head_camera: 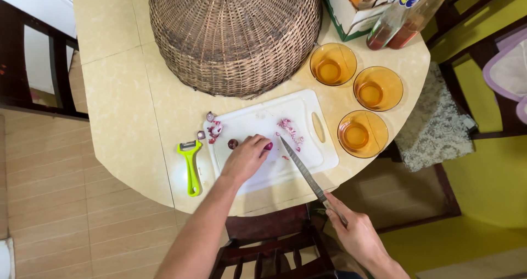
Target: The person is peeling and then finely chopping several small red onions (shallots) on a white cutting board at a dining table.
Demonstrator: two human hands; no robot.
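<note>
cream table [126, 109] – left hand [245, 159] pinning shallot [268, 146], right hand [357, 232] gripping knife [299, 166]

Small red shallot [268, 146] on white cutting board [299, 141], long knife [299, 166] tip beside it

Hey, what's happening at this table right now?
Someone is cutting up small red onions on a white cutting board. The left hand presses a red onion down on the board, and the right hand holds a long knife with its tip close to that onion. A pile of cut pieces lies on the board, with peels at its left edge. A green peeler and three amber bowls sit nearby.
</note>
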